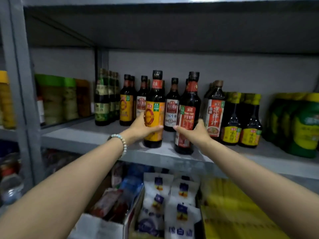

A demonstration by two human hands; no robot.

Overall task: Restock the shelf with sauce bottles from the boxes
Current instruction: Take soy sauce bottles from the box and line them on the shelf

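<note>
Both arms reach up to the grey metal shelf (89, 135). My left hand (143, 127) grips a dark sauce bottle with an orange-yellow label (155, 107), which stands near the shelf's front edge. Wrapped around a second dark sauce bottle with a red label (188, 116), my right hand (195, 131) holds it just right of the first, also close to the front edge. Behind them stand rows of similar dark bottles (171, 104) with white, yellow and green labels.
Yellow-capped dark bottles (241, 121) and green-yellow packs (300, 125) fill the shelf's right side; green-lidded jars (57, 99) stand at the left. A shelf board (172, 28) runs overhead and a grey upright post (22, 83) is at the left. Below are white bags (172, 200), a yellow box (233, 213) and an open carton (107, 221).
</note>
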